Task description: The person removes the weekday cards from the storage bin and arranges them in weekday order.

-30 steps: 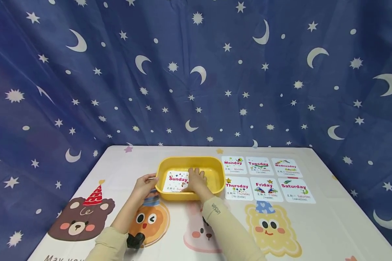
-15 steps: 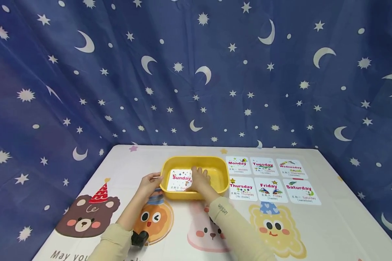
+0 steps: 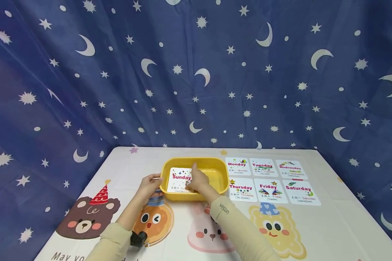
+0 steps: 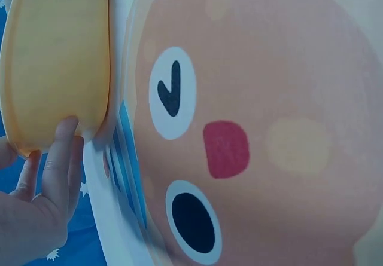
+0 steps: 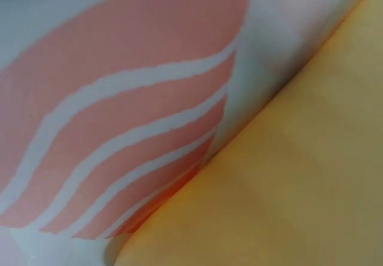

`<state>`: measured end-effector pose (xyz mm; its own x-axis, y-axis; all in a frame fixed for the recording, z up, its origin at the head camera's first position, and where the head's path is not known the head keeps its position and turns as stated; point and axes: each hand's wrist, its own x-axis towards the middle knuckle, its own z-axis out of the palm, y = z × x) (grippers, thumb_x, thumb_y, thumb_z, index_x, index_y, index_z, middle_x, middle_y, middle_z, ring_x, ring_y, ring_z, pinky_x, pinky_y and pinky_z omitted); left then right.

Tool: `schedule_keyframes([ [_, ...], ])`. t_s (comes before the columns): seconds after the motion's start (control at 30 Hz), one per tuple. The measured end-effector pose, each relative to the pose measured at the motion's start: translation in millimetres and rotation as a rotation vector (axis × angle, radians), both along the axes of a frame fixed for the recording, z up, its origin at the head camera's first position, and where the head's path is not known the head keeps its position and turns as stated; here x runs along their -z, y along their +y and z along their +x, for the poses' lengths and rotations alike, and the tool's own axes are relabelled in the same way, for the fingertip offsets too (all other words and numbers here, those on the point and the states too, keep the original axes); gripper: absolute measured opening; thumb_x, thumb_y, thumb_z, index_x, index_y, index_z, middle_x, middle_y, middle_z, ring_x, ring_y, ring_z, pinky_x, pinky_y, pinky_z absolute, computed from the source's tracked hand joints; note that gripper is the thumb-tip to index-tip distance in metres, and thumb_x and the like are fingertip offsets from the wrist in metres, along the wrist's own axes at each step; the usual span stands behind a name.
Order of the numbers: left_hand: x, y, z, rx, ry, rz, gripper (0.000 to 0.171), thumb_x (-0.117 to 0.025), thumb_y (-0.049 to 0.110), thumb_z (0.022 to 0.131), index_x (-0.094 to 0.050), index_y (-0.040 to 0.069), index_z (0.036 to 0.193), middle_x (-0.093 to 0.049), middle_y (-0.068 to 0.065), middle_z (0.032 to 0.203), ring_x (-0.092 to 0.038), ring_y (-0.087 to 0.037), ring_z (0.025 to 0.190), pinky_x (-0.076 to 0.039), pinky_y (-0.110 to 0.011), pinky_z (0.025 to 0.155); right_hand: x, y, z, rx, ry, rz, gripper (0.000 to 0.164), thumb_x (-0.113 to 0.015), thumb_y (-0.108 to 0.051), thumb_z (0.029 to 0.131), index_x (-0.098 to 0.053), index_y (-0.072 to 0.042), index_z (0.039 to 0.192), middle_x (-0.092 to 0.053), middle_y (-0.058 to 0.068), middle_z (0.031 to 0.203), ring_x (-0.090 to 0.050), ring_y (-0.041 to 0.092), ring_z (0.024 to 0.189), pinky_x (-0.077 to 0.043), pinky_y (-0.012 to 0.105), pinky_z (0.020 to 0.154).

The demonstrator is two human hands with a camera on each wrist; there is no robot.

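Observation:
A yellow plastic tub (image 3: 217,161) stands on the table in the head view. Its left end is gripped by my left hand (image 3: 148,185), with the fingertips (image 4: 69,125) against the outer wall in the left wrist view. Inside the tub is a white card printed "Sunday" (image 3: 179,181), its far edge slightly raised. My right hand (image 3: 200,181) reaches over the near rim and pinches the card's right edge, thumb on the printed face; the other fingers are partly hidden. The right wrist view shows only the tub wall (image 5: 287,176) and tablecloth, without the hand.
Right of the tub lie several day cards in two rows: Monday (image 3: 237,166), Tuesday (image 3: 263,168) and Wednesday (image 3: 292,169) behind, Thursday (image 3: 243,190), Friday (image 3: 270,191) and Saturday (image 3: 301,192) in front. A cartoon tablecloth (image 3: 333,224) covers the table; a starry blue curtain (image 3: 170,83) hangs behind.
The Sunday card has risen slightly inside the tub, with the right hand's fingers drawn closer together at its edge. My left hand keeps its place on the tub. The head view has shifted a little.

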<state>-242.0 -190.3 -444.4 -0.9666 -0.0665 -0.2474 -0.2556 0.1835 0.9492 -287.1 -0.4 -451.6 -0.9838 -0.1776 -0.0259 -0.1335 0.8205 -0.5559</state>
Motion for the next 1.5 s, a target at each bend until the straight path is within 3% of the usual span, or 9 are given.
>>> schedule_keyframes([
  [0.13, -0.9, -0.9, -1.5, -0.007, -0.01, 0.003, 0.042, -0.049, 0.015, 0.098, -0.041, -0.005, 0.134, -0.053, -0.028, 0.123, -0.064, -0.02, 0.086, -0.062, -0.034, 0.072, -1.4, 0.6, -1.0, -0.024, 0.004, -0.141, 0.069, -0.077, 0.004, 0.069, -0.033, -0.005, 0.121, -0.065, 0.019, 0.083, -0.054, 0.024, 0.064, -0.047, 0.03, 0.054],
  [0.37, 0.0, -1.1, -3.6, -0.019, -0.018, -0.003, 0.04, -0.05, 0.014, 0.098, -0.044, -0.004, 0.133, -0.056, -0.025, 0.117, -0.063, -0.017, 0.082, -0.062, -0.032, 0.071, 1.9, 5.1, -3.5, -0.062, -0.049, -0.379, 0.058, -0.058, 0.018, 0.076, -0.033, -0.004, 0.124, -0.06, 0.02, 0.088, -0.047, 0.02, 0.065, -0.039, 0.02, 0.05],
  [0.53, 1.1, -0.4, -3.1, -0.024, -0.022, 0.011, 0.04, -0.051, 0.013, 0.097, -0.044, -0.004, 0.133, -0.057, -0.024, 0.115, -0.063, -0.015, 0.079, -0.062, -0.033, 0.069, 2.5, 10.5, -4.8, -0.089, -0.093, -0.525, 0.055, -0.05, 0.018, 0.081, -0.031, -0.003, 0.128, -0.059, 0.023, 0.094, -0.043, 0.015, 0.054, -0.037, 0.016, 0.04],
  [0.7, 1.7, 0.7, -3.1, -0.018, 0.001, 0.026, 0.041, -0.051, 0.013, 0.097, -0.043, -0.006, 0.132, -0.058, -0.025, 0.114, -0.064, -0.014, 0.076, -0.062, -0.033, 0.068, -4.7, 15.8, -4.2, -0.087, -0.064, -0.577, 0.054, -0.046, 0.018, 0.082, -0.032, -0.003, 0.13, -0.06, 0.028, 0.102, -0.046, 0.016, 0.055, -0.037, 0.015, 0.043],
  [0.9, 4.0, -0.2, -2.7, -0.016, -0.013, 0.019, 0.041, -0.051, 0.013, 0.097, -0.043, -0.006, 0.134, -0.056, -0.027, 0.118, -0.064, -0.016, 0.08, -0.062, -0.035, 0.07, -14.4, 20.7, 1.0, -0.066, -0.043, -0.624, 0.052, -0.044, 0.017, 0.083, -0.036, -0.004, 0.129, -0.061, 0.03, 0.11, -0.06, 0.026, 0.083, -0.048, 0.019, 0.059],
  [1.03, 3.3, -1.8, -3.4, -0.021, -0.01, 0.019, 0.041, -0.05, 0.013, 0.098, -0.043, -0.005, 0.134, -0.054, -0.027, 0.12, -0.064, -0.017, 0.081, -0.062, -0.036, 0.071, -19.7, 24.1, 2.7, -0.046, -0.001, -0.674, 0.052, -0.044, 0.014, 0.085, -0.038, -0.006, 0.132, -0.062, 0.029, 0.108, -0.058, 0.02, 0.07, -0.048, 0.019, 0.057],
  [1.2, 2.5, -4.6, -4.8, -0.015, 0.0, 0.02, 0.041, -0.051, 0.013, 0.098, -0.043, -0.005, 0.134, -0.056, -0.025, 0.116, -0.063, -0.014, 0.077, -0.062, -0.036, 0.071, -23.1, 28.2, 5.3, -0.017, 0.056, -0.724, 0.054, -0.045, 0.014, 0.081, -0.04, -0.006, 0.132, -0.063, 0.023, 0.09, -0.037, 0.01, 0.049, -0.035, 0.015, 0.046],
  [1.37, 3.3, -4.8, -3.9, -0.018, -0.009, 0.017, 0.04, -0.05, 0.013, 0.098, -0.044, -0.004, 0.133, -0.057, -0.023, 0.115, -0.063, -0.013, 0.076, -0.062, -0.035, 0.072, -26.7, 35.1, 10.3, 0.014, 0.049, -0.754, 0.057, -0.049, 0.013, 0.08, -0.041, -0.008, 0.132, -0.055, 0.011, 0.075, -0.031, 0.009, 0.048, -0.03, 0.014, 0.043],
  [1.5, 4.1, -3.9, -2.0, -0.012, -0.012, 0.016, 0.04, -0.049, 0.013, 0.098, -0.044, -0.004, 0.133, -0.056, -0.023, 0.116, -0.063, -0.012, 0.076, -0.062, -0.034, 0.072, -32.4, 44.1, 14.8, 0.014, 0.041, -0.798, 0.058, -0.049, 0.014, 0.08, -0.039, -0.007, 0.133, -0.06, 0.017, 0.082, -0.036, 0.011, 0.052, -0.033, 0.015, 0.046],
])
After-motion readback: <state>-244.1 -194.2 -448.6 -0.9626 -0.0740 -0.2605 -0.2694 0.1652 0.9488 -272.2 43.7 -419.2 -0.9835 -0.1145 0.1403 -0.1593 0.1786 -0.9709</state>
